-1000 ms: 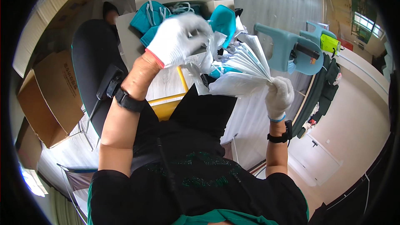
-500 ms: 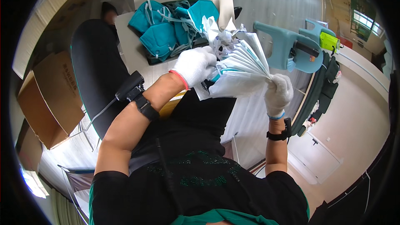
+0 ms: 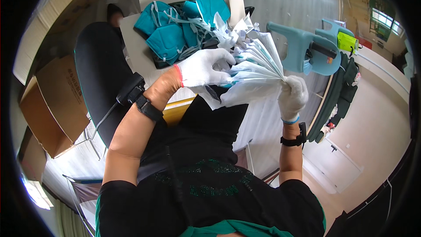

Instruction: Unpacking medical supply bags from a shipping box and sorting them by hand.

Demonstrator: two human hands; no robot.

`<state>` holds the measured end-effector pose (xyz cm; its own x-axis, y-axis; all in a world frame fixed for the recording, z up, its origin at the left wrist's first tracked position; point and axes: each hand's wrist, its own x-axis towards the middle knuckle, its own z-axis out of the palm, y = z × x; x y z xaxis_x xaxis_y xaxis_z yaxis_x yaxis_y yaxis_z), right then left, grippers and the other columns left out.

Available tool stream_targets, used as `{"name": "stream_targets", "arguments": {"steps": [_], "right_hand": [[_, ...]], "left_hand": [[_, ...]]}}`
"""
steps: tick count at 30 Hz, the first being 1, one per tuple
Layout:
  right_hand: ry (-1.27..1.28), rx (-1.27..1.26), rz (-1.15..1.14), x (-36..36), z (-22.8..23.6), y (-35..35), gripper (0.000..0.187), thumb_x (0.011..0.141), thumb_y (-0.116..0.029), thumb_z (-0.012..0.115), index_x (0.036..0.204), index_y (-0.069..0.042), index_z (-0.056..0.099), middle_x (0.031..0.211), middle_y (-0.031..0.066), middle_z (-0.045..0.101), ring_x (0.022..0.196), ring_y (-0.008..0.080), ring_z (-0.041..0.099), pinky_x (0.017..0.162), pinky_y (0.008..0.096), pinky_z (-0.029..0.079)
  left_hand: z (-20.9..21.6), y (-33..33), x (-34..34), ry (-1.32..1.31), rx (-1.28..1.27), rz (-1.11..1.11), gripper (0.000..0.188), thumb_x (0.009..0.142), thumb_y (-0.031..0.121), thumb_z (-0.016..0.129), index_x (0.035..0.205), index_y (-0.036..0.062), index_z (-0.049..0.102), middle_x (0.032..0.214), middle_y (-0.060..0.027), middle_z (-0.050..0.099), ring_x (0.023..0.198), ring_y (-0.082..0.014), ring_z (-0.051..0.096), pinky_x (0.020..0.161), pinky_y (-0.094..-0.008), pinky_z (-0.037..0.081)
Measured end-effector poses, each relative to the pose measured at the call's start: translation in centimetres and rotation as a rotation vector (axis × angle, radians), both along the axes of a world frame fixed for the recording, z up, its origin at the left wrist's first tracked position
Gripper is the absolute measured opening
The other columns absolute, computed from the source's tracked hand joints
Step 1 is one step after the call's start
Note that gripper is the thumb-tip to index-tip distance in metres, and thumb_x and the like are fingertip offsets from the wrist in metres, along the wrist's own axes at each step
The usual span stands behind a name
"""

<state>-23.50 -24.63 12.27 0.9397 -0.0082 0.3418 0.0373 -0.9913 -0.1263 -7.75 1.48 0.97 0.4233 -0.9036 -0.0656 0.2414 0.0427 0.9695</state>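
My right hand (image 3: 293,99), in a white glove with a blue cuff, is closed around the gathered end of a fanned stack of white packets (image 3: 258,88). Their ragged, torn ends point left and away, with teal edges showing between them. My left hand (image 3: 205,67), gloved in white with a red cuff, is at the stack's left side, thumb and fingers spread around a gap, tips at the packets' open ends. Just beyond it, teal masks (image 3: 165,41) with pale straps lie piled in a dark tray, partly covered by torn white scraps (image 3: 224,33).
Pale blue plastic stools (image 3: 287,55) stand to the right, one carrying a dark object. A black chair (image 3: 98,70) and an open cardboard box (image 3: 52,109) are on the left. Dark green cushions (image 3: 340,101) lie along the right wall. Another person's head shows at upper left.
My left hand has shifted slightly left and its fingers have spread apart. The torn packet ends have shifted a little; my right hand keeps its grip in place.
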Motion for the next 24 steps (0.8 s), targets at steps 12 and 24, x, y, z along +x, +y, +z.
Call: {"name": "stream_targets", "arguments": {"steps": [12,24], "right_hand": [[0.011,-0.018,0.032,0.6,0.2,0.7,0.015,0.077,-0.003,0.074,0.087,-0.008,0.064,0.079,0.0088,0.064,0.072,0.0281,0.064,0.064,0.036,0.053],[-0.017,0.03,-0.042,0.0,-0.2,0.6,0.014,0.081,-0.006,0.075,0.087,-0.007,0.062,0.079,0.0096,0.064,0.071,0.0288,0.064,0.063,0.0363,0.052]], "left_hand": [[-1.7,-2.7,-1.7,-0.499,0.411,0.576,0.016,0.079,0.016,0.072,0.083,0.0024,0.063,0.073,-0.0165,0.063,0.065,-0.0328,0.063,0.064,-0.0392,0.053],[0.6,0.6,-0.4,0.125,0.134,0.331,0.025,0.085,0.02,0.078,0.1,0.0029,0.068,0.089,-0.0062,0.072,0.079,-0.0109,0.066,0.075,-0.0269,0.054]]}}
